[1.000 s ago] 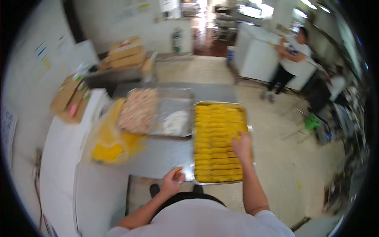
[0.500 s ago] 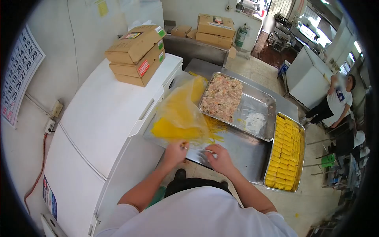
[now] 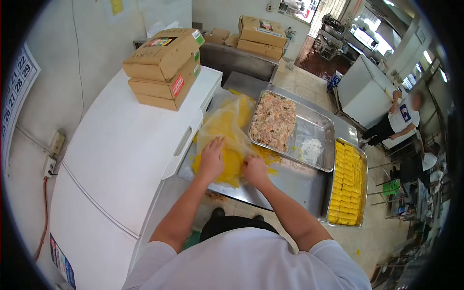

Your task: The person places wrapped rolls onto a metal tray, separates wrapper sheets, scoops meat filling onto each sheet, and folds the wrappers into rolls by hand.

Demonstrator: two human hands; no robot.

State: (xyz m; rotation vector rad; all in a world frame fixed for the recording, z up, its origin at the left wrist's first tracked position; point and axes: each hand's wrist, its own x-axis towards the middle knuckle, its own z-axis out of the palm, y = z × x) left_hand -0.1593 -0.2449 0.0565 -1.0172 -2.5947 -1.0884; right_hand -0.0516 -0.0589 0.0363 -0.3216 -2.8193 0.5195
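Observation:
On the metal table lies a stack of yellow sheets, partly under a clear plastic sheet. My left hand rests on the stack and the plastic with its fingers stretched forward. Curled at the plastic's right edge, my right hand has its fingers closed on it; the fingertips are partly hidden. Just beyond it stands a metal tray with a chunky meat mixture in its left part and a white paste at its right.
Another tray holds rows of yellow rolls at the table's right end. A white chest freezer with cardboard boxes on it borders the left side. Another person stands at the far right.
Both hands have moved forward from the table's near edge onto the plastic and the yellow stack. The near edge of the plastic has shifted back, baring more yellow.

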